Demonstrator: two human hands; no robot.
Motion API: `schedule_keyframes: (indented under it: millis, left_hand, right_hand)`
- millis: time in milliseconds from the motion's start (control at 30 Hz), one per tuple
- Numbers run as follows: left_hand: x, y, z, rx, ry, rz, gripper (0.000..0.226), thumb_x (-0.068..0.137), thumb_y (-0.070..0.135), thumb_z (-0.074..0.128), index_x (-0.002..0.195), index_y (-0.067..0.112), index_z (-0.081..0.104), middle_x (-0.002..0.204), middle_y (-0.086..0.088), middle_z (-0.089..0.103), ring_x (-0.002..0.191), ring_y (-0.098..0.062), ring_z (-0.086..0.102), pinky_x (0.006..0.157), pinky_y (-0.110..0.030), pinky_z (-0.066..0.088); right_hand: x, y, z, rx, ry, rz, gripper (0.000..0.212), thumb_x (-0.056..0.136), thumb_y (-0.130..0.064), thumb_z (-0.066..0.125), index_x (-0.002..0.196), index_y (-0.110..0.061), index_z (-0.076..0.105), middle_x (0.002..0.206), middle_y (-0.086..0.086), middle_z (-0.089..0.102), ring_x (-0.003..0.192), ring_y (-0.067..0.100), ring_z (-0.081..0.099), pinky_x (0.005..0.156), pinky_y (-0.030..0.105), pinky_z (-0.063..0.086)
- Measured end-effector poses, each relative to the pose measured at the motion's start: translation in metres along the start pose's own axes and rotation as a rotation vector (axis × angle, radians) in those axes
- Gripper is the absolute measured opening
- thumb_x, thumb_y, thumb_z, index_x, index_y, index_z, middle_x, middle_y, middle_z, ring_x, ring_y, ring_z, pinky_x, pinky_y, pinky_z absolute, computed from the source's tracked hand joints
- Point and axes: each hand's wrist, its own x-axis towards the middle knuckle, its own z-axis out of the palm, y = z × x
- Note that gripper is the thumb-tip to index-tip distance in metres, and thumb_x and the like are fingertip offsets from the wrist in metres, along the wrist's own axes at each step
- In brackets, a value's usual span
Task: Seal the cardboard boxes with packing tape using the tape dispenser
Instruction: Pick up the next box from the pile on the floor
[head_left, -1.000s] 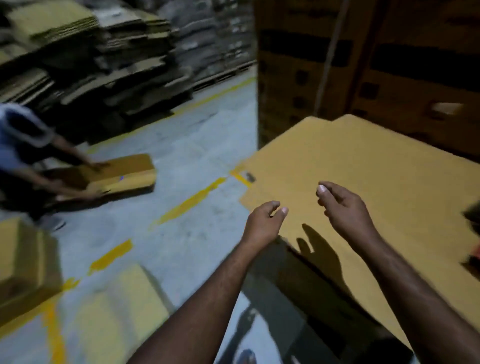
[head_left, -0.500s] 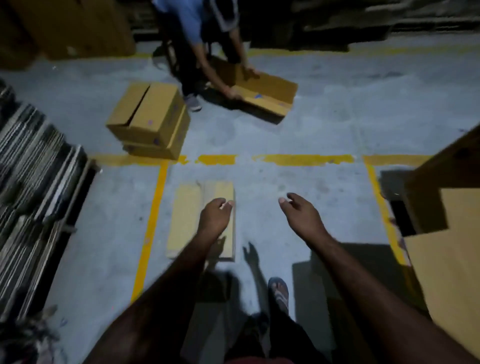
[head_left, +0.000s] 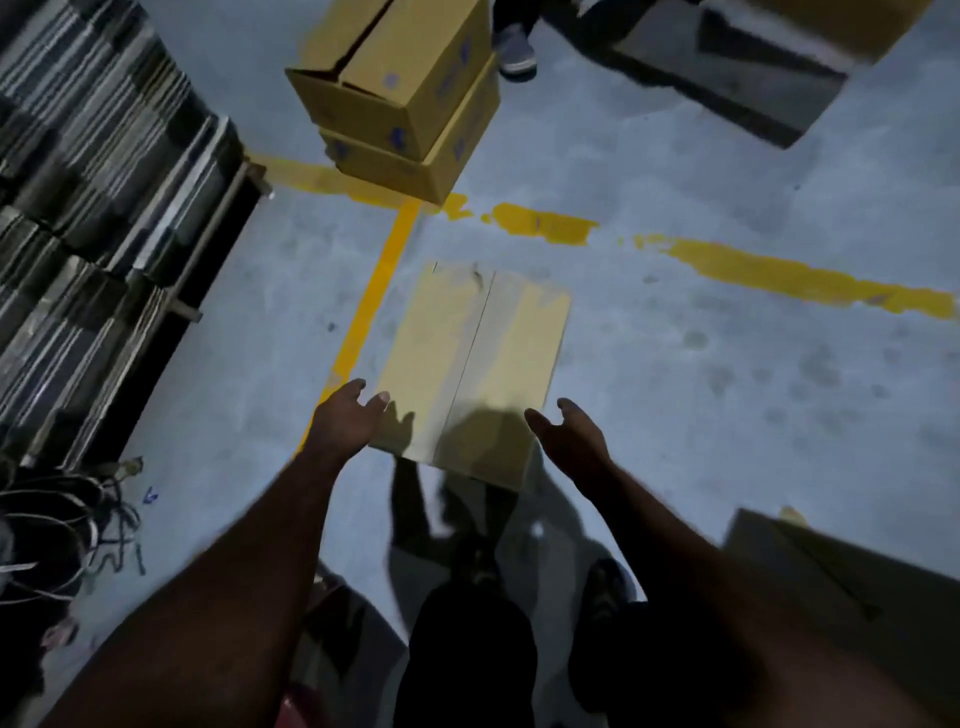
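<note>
- Both arms stretch out over the grey floor (head_left: 727, 395), and the flat cardboard box (head_left: 472, 358) lies dead ahead on it, a seam running down its middle from twelve to six o'clock
- The left hand (head_left: 345, 423) sits at that box's seven o'clock corner, fingers apart and loose, gripping nothing; whether it touches the cardboard I cannot tell
- The right hand (head_left: 571, 439) hovers just beside the five o'clock corner, fingers apart as well, thumb pointing in toward the box, nothing held
- At twelve o'clock from the flat box, two stacked boxes (head_left: 405, 104) stand one on the other, a dark gap showing between the top one's flaps
- A yellow floor line (head_left: 374, 312) runs just beside the flat box's nine o'clock edge
- Further out at nine o'clock, piles of flattened cardboard (head_left: 88, 208) stand along the floor's edge
- At one o'clock, another person's shoe (head_left: 514, 52) stands just beside the stacked pair
- At four o'clock, a shadowed box (head_left: 857, 613) sits near the right arm
</note>
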Motion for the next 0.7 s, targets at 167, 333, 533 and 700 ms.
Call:
schedule_keyframes:
  millis: [167,333,533,700]
  left_hand:
    - [0.093,-0.051,0.065,-0.001,0.047,-0.058,0.065,0.103,0.044,0.055,0.153,0.006,0.041,0.160,-0.013,0.040,0.145,-0.029,0.040,0.115,-0.036,0.029]
    - [0.177,-0.065,0.112,-0.061,0.067,-0.049,0.050,0.101,0.044,0.058,0.141,0.014,0.055,0.148,-0.010,0.053,0.138,-0.027,0.047,0.110,-0.035,0.034]
    - [0.267,-0.060,0.143,-0.089,0.108,-0.037,0.041,0.100,0.046,0.059,0.080,0.013,0.045,0.073,0.002,0.034,0.084,-0.024,0.050,0.072,-0.035,0.032]
    - [0.281,-0.038,0.143,-0.092,0.103,-0.022,0.049,0.096,0.045,0.066,0.080,0.002,0.049,0.078,-0.015,0.048,0.078,-0.028,0.054,0.068,-0.035,0.036]
  right_hand:
    - [0.116,0.057,0.073,0.033,0.011,-0.026,0.061,0.094,-0.047,0.063,0.137,-0.008,0.045,0.135,0.012,0.059,0.119,0.033,0.058,0.093,0.036,0.045]
    - [0.214,0.087,0.092,0.117,0.080,-0.054,0.069,0.087,-0.046,0.072,0.134,-0.008,0.039,0.125,0.012,0.060,0.107,0.032,0.060,0.072,0.031,0.044]
    - [0.302,0.084,0.084,0.188,0.066,-0.084,0.104,0.075,-0.057,0.070,0.152,-0.013,0.014,0.121,0.006,0.058,0.095,0.030,0.061,0.079,0.039,0.051]
    - [0.334,0.087,0.062,0.154,0.069,-0.107,0.091,0.075,-0.052,0.064,0.149,-0.024,0.018,0.103,0.007,0.052,0.082,0.026,0.053,0.070,0.037,0.045]
